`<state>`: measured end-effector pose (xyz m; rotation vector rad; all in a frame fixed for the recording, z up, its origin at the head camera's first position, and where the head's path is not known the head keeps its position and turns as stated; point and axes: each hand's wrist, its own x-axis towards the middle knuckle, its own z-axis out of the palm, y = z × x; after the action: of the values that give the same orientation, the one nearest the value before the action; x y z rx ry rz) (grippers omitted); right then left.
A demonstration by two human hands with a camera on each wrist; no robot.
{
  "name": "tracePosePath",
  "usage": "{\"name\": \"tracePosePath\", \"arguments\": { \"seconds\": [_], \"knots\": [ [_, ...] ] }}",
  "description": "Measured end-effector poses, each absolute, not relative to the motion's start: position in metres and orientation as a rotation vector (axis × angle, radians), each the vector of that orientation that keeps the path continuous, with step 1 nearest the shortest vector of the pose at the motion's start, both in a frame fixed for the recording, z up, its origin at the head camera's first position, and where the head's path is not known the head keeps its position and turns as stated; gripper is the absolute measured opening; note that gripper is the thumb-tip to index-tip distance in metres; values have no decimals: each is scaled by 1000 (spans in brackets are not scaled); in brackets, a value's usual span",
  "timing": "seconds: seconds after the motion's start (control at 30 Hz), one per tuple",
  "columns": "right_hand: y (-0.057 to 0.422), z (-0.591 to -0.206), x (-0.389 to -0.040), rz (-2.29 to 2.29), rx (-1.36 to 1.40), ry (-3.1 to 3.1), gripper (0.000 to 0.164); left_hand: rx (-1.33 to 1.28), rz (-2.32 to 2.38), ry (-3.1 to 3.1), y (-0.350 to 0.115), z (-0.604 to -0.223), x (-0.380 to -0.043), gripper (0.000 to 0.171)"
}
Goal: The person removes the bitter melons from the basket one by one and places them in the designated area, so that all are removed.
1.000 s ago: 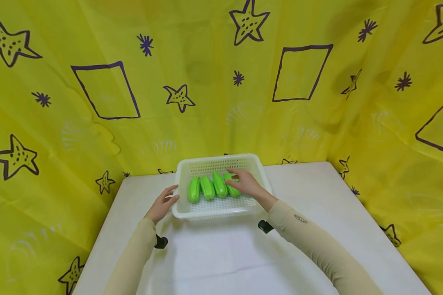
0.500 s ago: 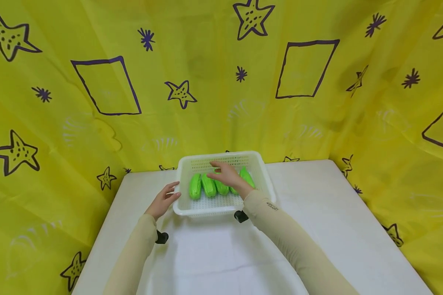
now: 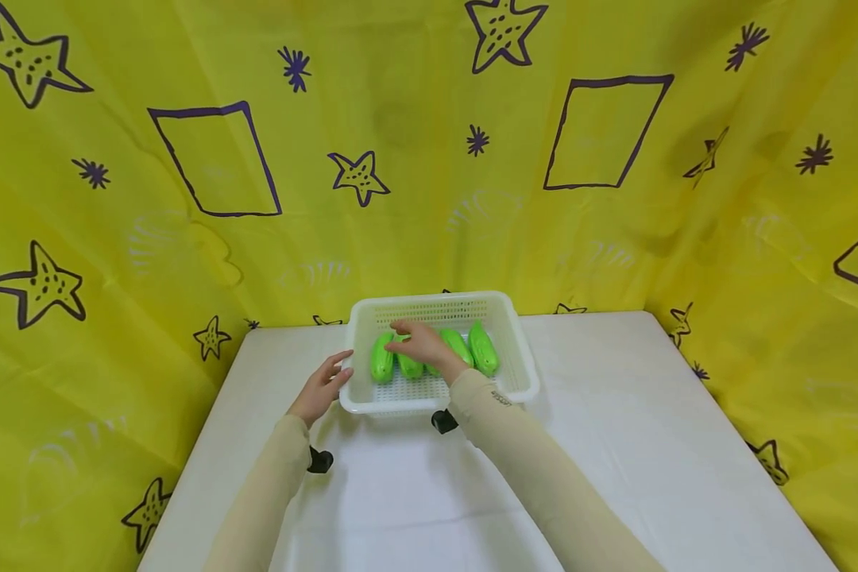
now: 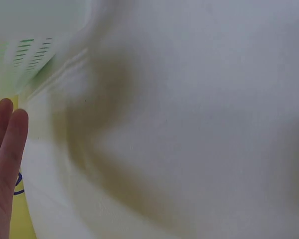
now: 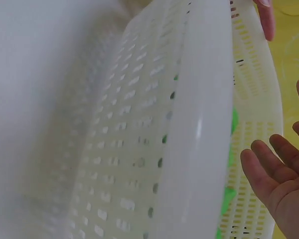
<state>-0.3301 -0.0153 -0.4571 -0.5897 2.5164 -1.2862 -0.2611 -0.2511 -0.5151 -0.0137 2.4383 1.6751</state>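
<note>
A white plastic basket [image 3: 436, 406] with slotted walls holds several glossy green, long vegetable-shaped pieces [image 3: 483, 349] in a row. Their exact kind is unclear. My right hand [image 3: 426, 345] hovers over the left half of the row, partly covering the middle pieces. In the right wrist view that hand [image 5: 284, 181] has its fingers spread apart with nothing between them, and the basket wall hides most of the green. My left hand [image 3: 322, 388] is at the basket's left rim, fingertips at or touching it. In the left wrist view its fingers [image 4: 12, 144] look straight.
The basket stands on a white-covered table [image 3: 600, 413] near its back edge. A yellow curtain [image 3: 415, 238] with starfish drawings rises close behind and on both sides. A black wrist camera [image 3: 320, 460] juts from under the left wrist, another [image 3: 444, 421] beside the right.
My right hand has moved left across the basket, uncovering the green pieces on the right. My left hand has stayed by the left rim. The head view has shifted slightly.
</note>
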Motion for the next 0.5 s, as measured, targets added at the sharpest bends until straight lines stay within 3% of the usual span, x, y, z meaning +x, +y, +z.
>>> {"name": "tracePosePath", "arguments": {
  "seconds": [0.5],
  "knots": [
    [-26,-462,-326,-1394,-475,2435,54,-147,2091,2101,-237,-525,-260,48]
  ]
}}
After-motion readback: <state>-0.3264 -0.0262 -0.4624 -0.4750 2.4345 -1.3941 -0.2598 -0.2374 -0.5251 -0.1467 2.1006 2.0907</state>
